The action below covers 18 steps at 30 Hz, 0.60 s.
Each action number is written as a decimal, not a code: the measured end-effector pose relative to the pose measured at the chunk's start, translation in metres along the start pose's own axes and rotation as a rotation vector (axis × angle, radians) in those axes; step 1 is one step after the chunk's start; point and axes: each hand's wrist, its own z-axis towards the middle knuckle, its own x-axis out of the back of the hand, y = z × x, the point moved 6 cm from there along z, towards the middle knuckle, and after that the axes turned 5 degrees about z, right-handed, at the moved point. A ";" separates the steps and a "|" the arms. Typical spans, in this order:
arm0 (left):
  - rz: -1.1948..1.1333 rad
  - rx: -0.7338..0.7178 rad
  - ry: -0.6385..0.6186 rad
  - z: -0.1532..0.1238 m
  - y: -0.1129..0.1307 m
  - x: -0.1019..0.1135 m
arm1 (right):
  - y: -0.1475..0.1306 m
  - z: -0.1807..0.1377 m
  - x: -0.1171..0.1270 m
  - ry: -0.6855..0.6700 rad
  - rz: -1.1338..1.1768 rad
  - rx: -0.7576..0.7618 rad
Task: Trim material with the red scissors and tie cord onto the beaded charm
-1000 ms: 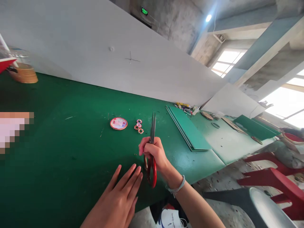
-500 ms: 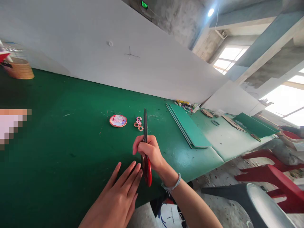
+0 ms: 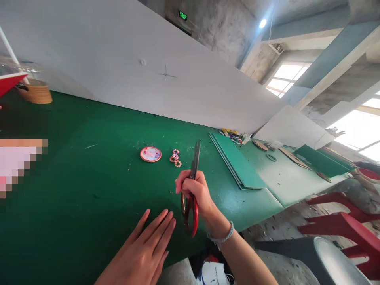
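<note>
My right hand [image 3: 196,192] is closed around a pair of red-handled scissors [image 3: 190,196], blades shut and pointing away from me above the green table [image 3: 89,190]. My left hand [image 3: 142,253] lies flat and open on the table near its front edge, fingers stretched toward the scissors' handles. Beyond the blades lie a small round pink-rimmed disc [image 3: 151,154] and a little cluster of pink and orange beads [image 3: 175,157].
A white wall panel [image 3: 133,71] runs along the table's far side. Stacked green boards [image 3: 237,160] lie to the right, with small tools and rings past them. A woven basket [image 3: 37,92] stands far left. Red stools [image 3: 341,221] and a grey seat [image 3: 326,257] are on the right.
The scissors swung slightly left, then back right and tilted; my right hand stayed closed on them. My left hand slid a little toward me, still flat.
</note>
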 end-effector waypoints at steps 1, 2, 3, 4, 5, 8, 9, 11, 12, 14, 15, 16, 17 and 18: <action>0.001 -0.001 0.002 0.001 0.000 0.001 | -0.006 0.000 -0.001 -0.006 0.005 0.020; -0.003 0.000 0.000 0.001 0.000 0.001 | -0.011 0.001 -0.002 -0.012 0.006 0.041; -0.010 0.004 -0.003 0.001 0.000 0.001 | -0.015 0.001 -0.004 -0.019 0.004 0.054; -0.018 0.012 -0.011 0.001 -0.001 0.001 | -0.016 0.001 -0.005 -0.028 -0.004 0.057; -0.028 0.015 -0.018 0.001 -0.001 0.001 | -0.014 0.002 -0.007 -0.034 -0.015 0.050; -0.054 0.017 -0.034 0.000 -0.002 0.001 | 0.002 0.003 -0.011 -0.034 -0.050 -0.002; -0.057 0.013 -0.040 0.000 -0.002 0.001 | 0.008 0.003 -0.012 -0.025 -0.056 -0.011; -0.052 0.006 -0.056 -0.001 -0.002 0.000 | 0.016 0.003 -0.011 -0.014 -0.065 -0.016; -0.050 0.003 -0.053 -0.001 -0.002 0.000 | 0.018 0.002 -0.011 -0.017 -0.068 -0.014; -0.049 0.007 -0.039 -0.001 -0.002 0.000 | 0.017 0.001 -0.009 -0.027 -0.058 -0.014; -0.051 0.014 -0.032 -0.001 -0.002 0.000 | 0.015 0.001 -0.007 -0.024 -0.045 -0.013; -0.053 0.022 -0.024 0.000 -0.002 0.001 | 0.011 0.000 -0.004 -0.011 -0.027 -0.003; -0.053 0.028 -0.023 0.000 -0.003 0.000 | 0.006 0.000 0.000 0.008 -0.009 0.017; -0.050 0.031 -0.025 0.000 -0.003 0.000 | 0.000 0.000 0.004 0.026 0.005 0.044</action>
